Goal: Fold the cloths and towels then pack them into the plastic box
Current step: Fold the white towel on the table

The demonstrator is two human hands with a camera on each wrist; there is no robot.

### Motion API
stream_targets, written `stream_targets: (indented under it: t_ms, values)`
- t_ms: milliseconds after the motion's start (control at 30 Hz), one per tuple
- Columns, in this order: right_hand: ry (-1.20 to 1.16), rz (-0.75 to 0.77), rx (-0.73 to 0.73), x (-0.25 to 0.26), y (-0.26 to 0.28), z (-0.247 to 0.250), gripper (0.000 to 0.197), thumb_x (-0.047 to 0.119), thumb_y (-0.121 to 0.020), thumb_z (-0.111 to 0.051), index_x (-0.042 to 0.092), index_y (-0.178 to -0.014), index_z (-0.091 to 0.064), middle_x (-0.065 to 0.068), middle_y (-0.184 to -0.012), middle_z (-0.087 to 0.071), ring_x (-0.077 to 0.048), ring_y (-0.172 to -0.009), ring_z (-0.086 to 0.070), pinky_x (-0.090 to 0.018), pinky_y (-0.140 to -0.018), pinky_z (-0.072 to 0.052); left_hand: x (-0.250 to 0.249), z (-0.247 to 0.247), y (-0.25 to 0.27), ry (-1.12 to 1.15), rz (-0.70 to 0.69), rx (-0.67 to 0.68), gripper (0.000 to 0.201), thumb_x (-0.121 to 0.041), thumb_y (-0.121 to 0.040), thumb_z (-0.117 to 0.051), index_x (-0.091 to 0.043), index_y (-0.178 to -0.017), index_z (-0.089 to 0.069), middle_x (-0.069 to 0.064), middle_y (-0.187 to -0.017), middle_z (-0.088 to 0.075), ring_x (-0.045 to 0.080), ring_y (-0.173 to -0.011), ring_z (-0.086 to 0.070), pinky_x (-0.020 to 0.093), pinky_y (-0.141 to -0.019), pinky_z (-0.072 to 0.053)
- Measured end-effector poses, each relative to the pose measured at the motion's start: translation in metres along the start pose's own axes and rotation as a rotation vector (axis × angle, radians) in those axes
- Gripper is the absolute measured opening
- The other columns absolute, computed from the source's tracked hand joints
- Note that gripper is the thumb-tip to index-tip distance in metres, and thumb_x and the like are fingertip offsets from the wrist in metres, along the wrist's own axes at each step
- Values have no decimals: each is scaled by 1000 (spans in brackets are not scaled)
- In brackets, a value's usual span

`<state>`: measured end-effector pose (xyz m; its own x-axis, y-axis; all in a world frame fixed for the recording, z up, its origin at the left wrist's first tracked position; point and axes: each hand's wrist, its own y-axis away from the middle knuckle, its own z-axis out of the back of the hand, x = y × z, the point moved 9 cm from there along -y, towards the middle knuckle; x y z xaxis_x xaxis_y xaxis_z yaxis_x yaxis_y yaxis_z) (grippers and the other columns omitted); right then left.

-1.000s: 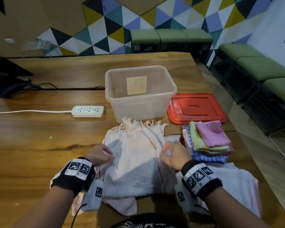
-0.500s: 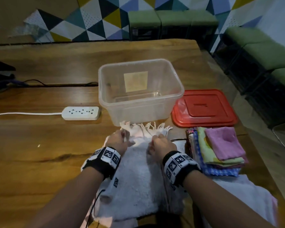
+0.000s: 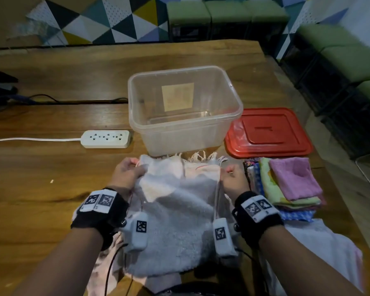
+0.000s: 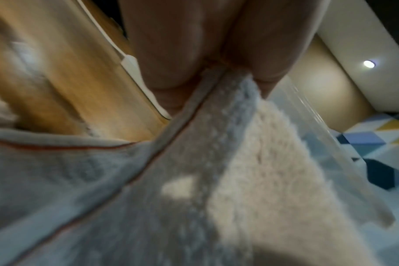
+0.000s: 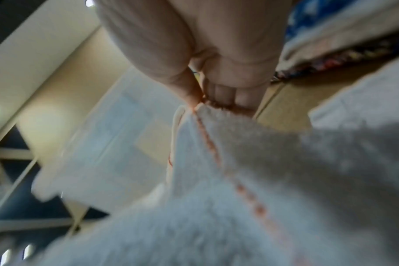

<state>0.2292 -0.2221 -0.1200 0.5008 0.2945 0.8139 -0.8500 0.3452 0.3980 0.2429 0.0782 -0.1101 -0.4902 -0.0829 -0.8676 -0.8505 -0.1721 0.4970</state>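
Note:
A white fringed towel [image 3: 175,212] lies in front of me, its fringe touching the clear plastic box [image 3: 185,110]. My left hand [image 3: 127,175] pinches the towel's far left corner, and my right hand [image 3: 233,178] pinches its far right corner. In the left wrist view the thumb and fingers [image 4: 171,54] clamp the towel's edge [image 4: 216,126]. The right wrist view shows fingers [image 5: 230,86] gripping the towel's orange-stitched hem [image 5: 207,136]. The box stands empty just beyond the hands. A stack of folded cloths [image 3: 286,184] sits to the right.
A red lid [image 3: 269,133] lies right of the box. A white power strip [image 3: 106,138] with its cable lies to the left. More white cloth [image 3: 320,248] lies under my right forearm. The table's right edge drops off beside the folded stack.
Both hands moved from the towel's middle up to its far end, then spread apart to the two far corners, now pinching them. The view has moved closer.

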Motion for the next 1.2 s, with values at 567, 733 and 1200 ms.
stream_targets:
  t_ms: [567, 733, 1200]
  values:
    - [610, 128, 96, 13, -29, -22, 24, 39, -88, -56, 16, -91, -51, -7, -92, -59, -25, -85, -60, -44, -79, -53, 6, 16, -10, -900, 13, -121, 22, -24, -85, -64, -9, -101, -63, 6, -91, -62, 22, -81, -55, 27, -65, -42]
    - [532, 160, -61, 24, -41, -5, 9, 20, -89, -52, 11, -89, -51, -12, -102, -55, -31, -97, -55, -37, -85, -45, -10, 18, -21, -899, -49, -204, 30, -23, -90, -57, -4, -112, -60, 11, -101, -62, 23, -86, -51, 29, -74, -41]
    - [532, 149, 77, 19, -33, -13, 7, 11, -89, -52, 7, -92, -58, -6, -91, -56, -22, -87, -54, -28, -76, -43, -18, -3, -19, -991, -59, 11, 41, -25, -87, -62, -3, -120, -54, 16, -120, -58, 28, -102, -55, 32, -83, -41]
